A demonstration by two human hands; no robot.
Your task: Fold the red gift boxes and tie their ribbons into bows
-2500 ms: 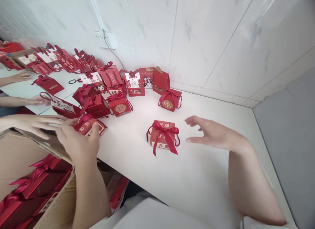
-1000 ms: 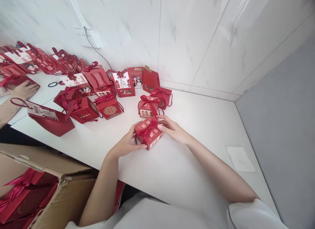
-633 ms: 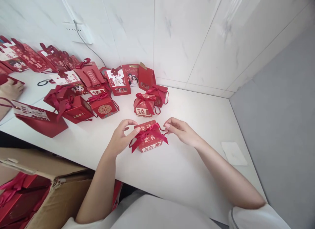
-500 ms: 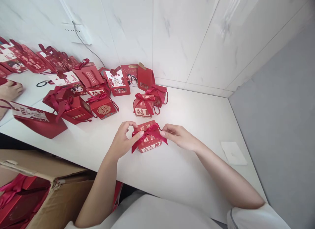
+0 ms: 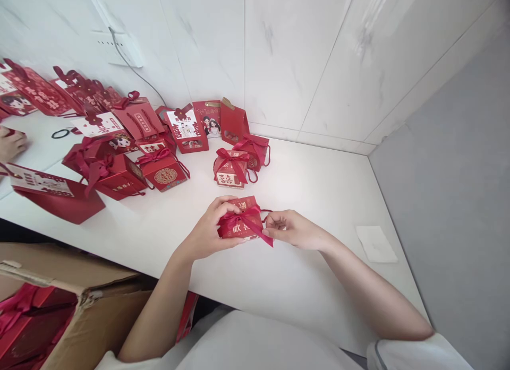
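Note:
A red gift box with gold and white characters stands on the white table in front of me, a dark pink ribbon bow tied over its top. My left hand wraps round the box's left side, thumb along the near edge and fingers over the top by the bow. At the right side, my right hand has its fingers curled and pinches the ribbon's loose end. A thin red cord handle sticks out beside those fingers. Just behind stands a similar bowed box.
Several red gift boxes and bags crowd the table's left and back. A white paper lies at the right. An open cardboard box with red boxes stands at the lower left. Another person's hand shows at the left edge.
My left hand has gone from pinching at the bow to gripping round the box. My right hand has shifted slightly down onto the ribbon end, and the box has turned a little.

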